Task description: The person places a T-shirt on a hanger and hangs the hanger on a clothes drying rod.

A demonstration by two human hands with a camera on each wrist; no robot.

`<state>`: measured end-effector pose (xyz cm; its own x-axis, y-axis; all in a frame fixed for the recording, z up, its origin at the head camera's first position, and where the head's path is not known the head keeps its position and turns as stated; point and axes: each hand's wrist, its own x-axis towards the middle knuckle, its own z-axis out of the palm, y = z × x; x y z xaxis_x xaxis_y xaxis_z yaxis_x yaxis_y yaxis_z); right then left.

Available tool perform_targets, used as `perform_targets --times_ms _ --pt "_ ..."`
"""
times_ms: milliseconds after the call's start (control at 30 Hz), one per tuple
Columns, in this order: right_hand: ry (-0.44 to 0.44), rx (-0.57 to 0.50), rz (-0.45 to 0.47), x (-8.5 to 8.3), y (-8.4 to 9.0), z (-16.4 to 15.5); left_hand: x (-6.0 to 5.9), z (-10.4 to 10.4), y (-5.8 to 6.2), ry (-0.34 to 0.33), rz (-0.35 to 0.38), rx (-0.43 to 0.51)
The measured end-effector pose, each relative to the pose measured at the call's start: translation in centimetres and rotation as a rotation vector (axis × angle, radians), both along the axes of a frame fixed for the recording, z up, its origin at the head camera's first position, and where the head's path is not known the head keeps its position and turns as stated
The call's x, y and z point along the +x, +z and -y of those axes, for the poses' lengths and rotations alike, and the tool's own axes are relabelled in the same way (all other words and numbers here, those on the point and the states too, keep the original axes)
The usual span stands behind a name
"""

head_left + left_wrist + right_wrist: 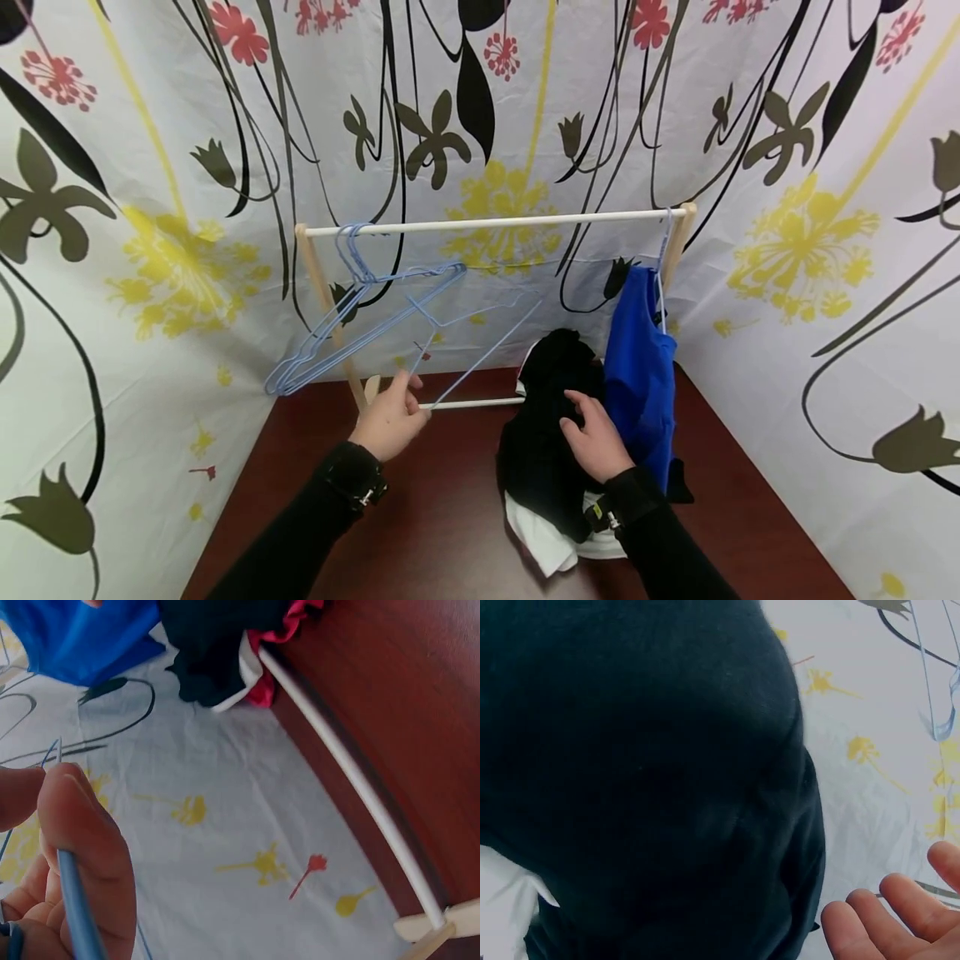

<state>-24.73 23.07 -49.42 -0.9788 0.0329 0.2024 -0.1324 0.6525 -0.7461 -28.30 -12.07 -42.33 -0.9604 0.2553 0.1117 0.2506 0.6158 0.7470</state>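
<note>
My left hand (390, 417) pinches a blue wire clothes hanger (480, 362) between thumb and fingers, in front of the rack. In the left wrist view the hanger's wire (78, 911) runs past the thumb. My right hand (597, 437), its fingers loosely spread, is over a heaped black garment (536, 446). That garment fills much of the right wrist view, with the fingertips (877, 922) at its lower right. Just right of this hand, a blue garment (637, 358) hangs from a hanger at the rack's right end.
The rack's white rail (495, 223) spans two wooden posts, above a lower white bar (476, 404). More blue hangers (279, 385) hang at its left end. White cloth (536, 533) shows under the black garment on the dark red table (435, 517). A flowered curtain (225, 333) surrounds it.
</note>
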Motion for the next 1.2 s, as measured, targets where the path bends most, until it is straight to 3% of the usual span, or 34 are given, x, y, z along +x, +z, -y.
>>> perform_targets --times_ms 300,500,733,1000,1200 --pt "-0.010 0.101 0.003 -1.5 1.1 1.2 0.7 -0.7 -1.5 -0.012 0.090 0.041" --pt "0.024 0.182 -0.017 -4.0 2.4 2.1 0.7 -1.0 -2.4 -0.039 0.106 0.050" --pt "0.073 0.365 0.021 -7.3 3.3 2.6 0.6 -1.6 -3.0 -0.105 0.145 0.063" --pt "0.107 0.438 0.025 -12.8 1.7 3.6 0.2 -1.7 -3.1 -0.082 0.150 0.068" --pt "0.094 0.474 0.034 -15.5 0.7 2.9 0.0 -2.4 -3.3 -0.109 0.156 0.067"
